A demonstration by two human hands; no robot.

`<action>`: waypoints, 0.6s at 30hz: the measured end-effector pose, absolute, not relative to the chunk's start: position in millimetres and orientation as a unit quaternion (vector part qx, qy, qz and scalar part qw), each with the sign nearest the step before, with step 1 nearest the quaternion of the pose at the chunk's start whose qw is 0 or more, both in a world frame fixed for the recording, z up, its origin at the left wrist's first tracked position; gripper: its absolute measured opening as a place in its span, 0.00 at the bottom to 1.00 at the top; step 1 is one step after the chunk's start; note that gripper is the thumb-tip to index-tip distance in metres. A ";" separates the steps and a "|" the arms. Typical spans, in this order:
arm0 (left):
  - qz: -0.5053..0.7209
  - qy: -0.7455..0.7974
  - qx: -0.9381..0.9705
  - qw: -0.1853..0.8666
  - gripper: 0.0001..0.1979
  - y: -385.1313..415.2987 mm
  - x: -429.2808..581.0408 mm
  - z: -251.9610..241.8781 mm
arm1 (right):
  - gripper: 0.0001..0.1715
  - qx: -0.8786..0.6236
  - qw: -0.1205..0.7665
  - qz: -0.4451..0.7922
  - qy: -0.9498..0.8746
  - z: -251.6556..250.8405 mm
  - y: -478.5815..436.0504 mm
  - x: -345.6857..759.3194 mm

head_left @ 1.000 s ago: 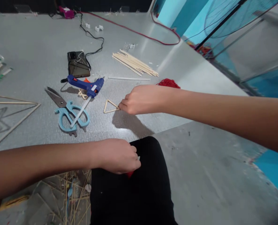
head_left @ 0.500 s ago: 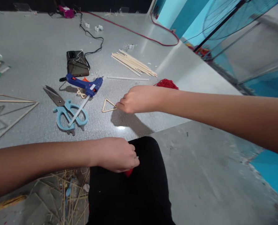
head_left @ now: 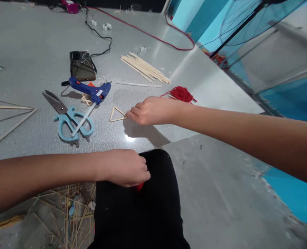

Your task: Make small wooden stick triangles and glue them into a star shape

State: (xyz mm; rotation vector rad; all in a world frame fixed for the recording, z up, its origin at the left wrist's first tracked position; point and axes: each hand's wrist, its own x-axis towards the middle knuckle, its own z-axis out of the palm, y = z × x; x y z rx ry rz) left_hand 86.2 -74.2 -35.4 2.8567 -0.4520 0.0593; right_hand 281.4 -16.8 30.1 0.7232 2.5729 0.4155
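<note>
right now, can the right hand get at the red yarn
Probably yes: the right hand has red yarn just beyond its wrist, nothing visible between, though its fingertips seem to hold the stick triangle.

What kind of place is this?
It looks like a craft-making spot, though I can't tell whose: there's a blue glue gun, a pile of thin pale sticks, and a small stick triangle at the right hand.
</note>
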 end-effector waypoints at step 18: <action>0.029 -0.164 0.979 0.121 0.03 -72.5 83.9 -31.1 | 0.18 0.339 0.266 0.089 0.898 49.4 -24.9 264.4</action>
